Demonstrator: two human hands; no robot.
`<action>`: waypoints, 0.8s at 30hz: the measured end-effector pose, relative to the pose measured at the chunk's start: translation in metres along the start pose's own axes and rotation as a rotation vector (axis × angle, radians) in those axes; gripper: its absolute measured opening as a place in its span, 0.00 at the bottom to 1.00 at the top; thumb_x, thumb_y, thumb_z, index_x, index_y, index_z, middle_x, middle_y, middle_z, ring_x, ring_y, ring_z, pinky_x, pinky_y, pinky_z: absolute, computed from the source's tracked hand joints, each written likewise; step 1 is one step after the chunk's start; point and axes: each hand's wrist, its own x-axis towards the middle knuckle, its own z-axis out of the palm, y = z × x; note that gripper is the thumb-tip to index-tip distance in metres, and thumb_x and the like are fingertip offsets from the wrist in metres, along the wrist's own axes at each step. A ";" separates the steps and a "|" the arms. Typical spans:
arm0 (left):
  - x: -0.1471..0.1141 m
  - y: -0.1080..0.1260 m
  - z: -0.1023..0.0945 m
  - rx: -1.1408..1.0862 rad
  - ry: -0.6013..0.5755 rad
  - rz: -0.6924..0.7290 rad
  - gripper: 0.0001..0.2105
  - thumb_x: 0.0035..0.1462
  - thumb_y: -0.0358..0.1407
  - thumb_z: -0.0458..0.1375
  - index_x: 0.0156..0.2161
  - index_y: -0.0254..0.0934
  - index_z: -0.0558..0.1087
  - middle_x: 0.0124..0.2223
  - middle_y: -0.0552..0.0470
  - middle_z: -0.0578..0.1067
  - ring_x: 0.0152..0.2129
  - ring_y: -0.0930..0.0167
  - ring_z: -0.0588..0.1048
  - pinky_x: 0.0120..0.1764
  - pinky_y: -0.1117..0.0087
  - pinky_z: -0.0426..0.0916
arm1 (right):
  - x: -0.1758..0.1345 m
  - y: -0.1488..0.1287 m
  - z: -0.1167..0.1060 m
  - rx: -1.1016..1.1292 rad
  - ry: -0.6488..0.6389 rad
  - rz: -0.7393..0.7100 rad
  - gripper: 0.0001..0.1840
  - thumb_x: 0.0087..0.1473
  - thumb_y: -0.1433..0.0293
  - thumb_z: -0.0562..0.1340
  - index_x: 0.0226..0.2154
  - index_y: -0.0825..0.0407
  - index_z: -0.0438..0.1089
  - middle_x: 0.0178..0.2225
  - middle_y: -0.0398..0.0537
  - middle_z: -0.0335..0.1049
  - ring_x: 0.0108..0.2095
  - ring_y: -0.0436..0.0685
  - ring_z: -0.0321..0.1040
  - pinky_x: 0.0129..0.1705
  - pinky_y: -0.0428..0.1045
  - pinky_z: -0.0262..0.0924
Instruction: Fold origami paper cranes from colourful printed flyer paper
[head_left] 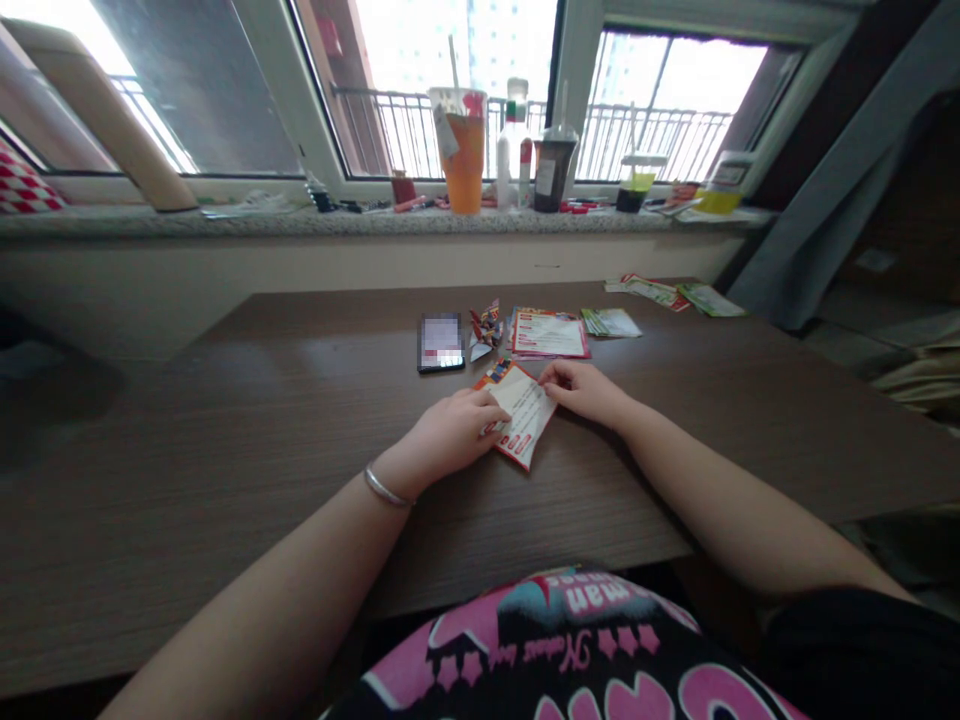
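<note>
This looks like a lived-in room, likely in a home: the far edge of a wood-grain tabletop (225, 450) meets the wall beneath a stone windowsill (262, 227) crowded with drink cups (466, 165). A grey curtain (817, 190) hangs past the far right corner, and outside the windows (581, 60) runs a railing (405, 97).

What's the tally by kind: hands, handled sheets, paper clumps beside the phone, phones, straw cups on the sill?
Hands: 2, left hand and right hand
Handled sheet: 1
Paper clump: 1
Phone: 1
Straw cups: 3, orange cup, dark cup, yellow-and-dark cup
Total: 8
</note>
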 end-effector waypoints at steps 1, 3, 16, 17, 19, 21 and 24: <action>0.000 0.000 0.000 0.003 -0.001 -0.004 0.13 0.62 0.38 0.53 0.48 0.42 0.76 0.48 0.46 0.74 0.44 0.65 0.72 0.48 0.62 0.68 | 0.000 0.002 -0.001 -0.021 -0.039 -0.028 0.09 0.53 0.70 0.59 0.36 0.53 0.73 0.35 0.49 0.75 0.35 0.57 0.70 0.39 0.52 0.65; -0.001 -0.001 0.001 0.013 0.003 -0.005 0.14 0.63 0.39 0.52 0.49 0.43 0.75 0.49 0.47 0.74 0.44 0.64 0.72 0.48 0.61 0.67 | 0.000 0.004 -0.004 -0.081 -0.114 -0.114 0.09 0.52 0.70 0.61 0.38 0.52 0.74 0.38 0.50 0.76 0.38 0.58 0.71 0.42 0.53 0.65; -0.004 -0.002 -0.003 0.153 -0.033 -0.041 0.15 0.63 0.41 0.52 0.52 0.44 0.73 0.52 0.47 0.73 0.46 0.60 0.71 0.46 0.60 0.67 | -0.005 0.008 -0.010 -0.223 -0.238 -0.345 0.22 0.49 0.69 0.66 0.49 0.48 0.74 0.52 0.52 0.71 0.52 0.63 0.66 0.57 0.60 0.59; -0.004 -0.002 -0.004 0.168 -0.038 -0.055 0.15 0.63 0.41 0.52 0.52 0.44 0.73 0.52 0.47 0.73 0.46 0.60 0.71 0.45 0.60 0.67 | -0.005 0.008 -0.009 -0.237 -0.249 -0.366 0.21 0.50 0.69 0.66 0.48 0.47 0.75 0.52 0.51 0.71 0.53 0.62 0.66 0.58 0.60 0.58; -0.005 -0.003 -0.006 0.186 -0.038 -0.079 0.15 0.63 0.42 0.52 0.51 0.44 0.74 0.51 0.46 0.73 0.46 0.60 0.70 0.44 0.60 0.67 | -0.004 0.008 -0.010 -0.260 -0.261 -0.384 0.20 0.51 0.70 0.65 0.48 0.46 0.75 0.53 0.51 0.70 0.53 0.62 0.66 0.58 0.59 0.58; -0.006 -0.004 -0.007 0.193 -0.032 -0.104 0.15 0.62 0.42 0.52 0.50 0.45 0.74 0.51 0.46 0.73 0.45 0.60 0.71 0.44 0.61 0.68 | -0.004 0.006 -0.011 -0.270 -0.262 -0.379 0.20 0.52 0.70 0.65 0.49 0.46 0.75 0.53 0.52 0.70 0.53 0.62 0.66 0.58 0.59 0.59; -0.007 -0.006 -0.008 0.219 -0.047 -0.143 0.14 0.63 0.41 0.51 0.49 0.45 0.75 0.50 0.46 0.73 0.45 0.61 0.71 0.42 0.62 0.68 | -0.005 0.004 -0.013 -0.275 -0.266 -0.363 0.20 0.52 0.68 0.65 0.49 0.48 0.75 0.53 0.53 0.69 0.53 0.62 0.66 0.58 0.59 0.59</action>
